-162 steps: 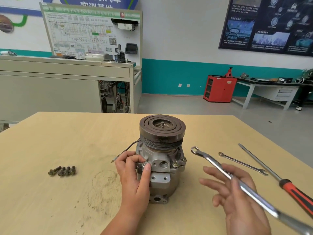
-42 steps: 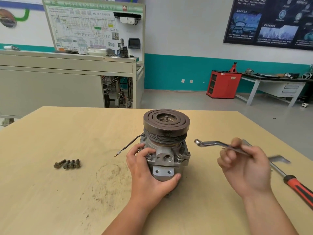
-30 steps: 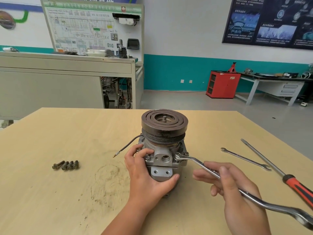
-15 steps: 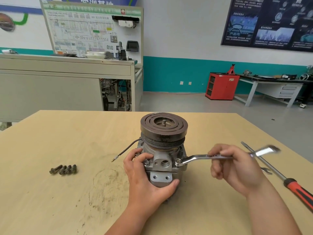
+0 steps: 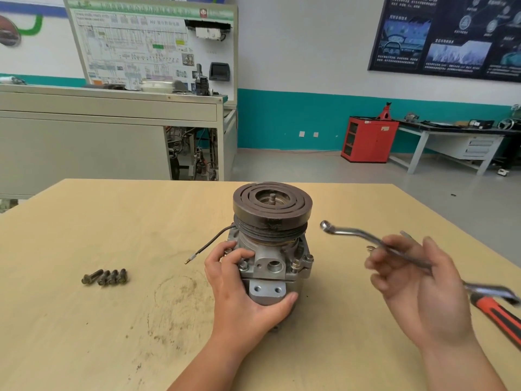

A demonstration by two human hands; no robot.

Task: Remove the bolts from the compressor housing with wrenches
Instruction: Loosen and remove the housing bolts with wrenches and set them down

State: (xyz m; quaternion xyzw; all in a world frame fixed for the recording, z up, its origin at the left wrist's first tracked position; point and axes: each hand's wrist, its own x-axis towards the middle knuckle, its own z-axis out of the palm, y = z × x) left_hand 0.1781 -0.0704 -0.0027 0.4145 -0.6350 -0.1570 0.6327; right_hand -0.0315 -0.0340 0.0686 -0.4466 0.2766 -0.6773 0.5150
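Observation:
The grey compressor [image 5: 270, 249] stands upright on the wooden table [image 5: 112, 221], its dark pulley on top. My left hand [image 5: 242, 294] grips the housing from the front left, thumb under the lower mounting block. Bolts [image 5: 301, 262] still sit in the housing flange at the right, and another shows beside my left fingers. My right hand [image 5: 417, 283] holds a silver ring wrench [image 5: 349, 232] in the air to the right of the compressor. Its ring end points at the pulley and touches nothing. Several removed bolts [image 5: 104, 277] lie in a row at the left.
A screwdriver with a red and black handle [image 5: 496, 317] lies at the table's right edge, partly under my right hand. A thin black wire [image 5: 211, 244] trails left from the compressor. Dirt marks the table in front of it. A workbench and red cabinet stand far behind.
Half a second ago the wrench ring sat on the bolt at the right of the housing. Now my right hand has lifted it off and drawn it right. My left hand kept its grip.

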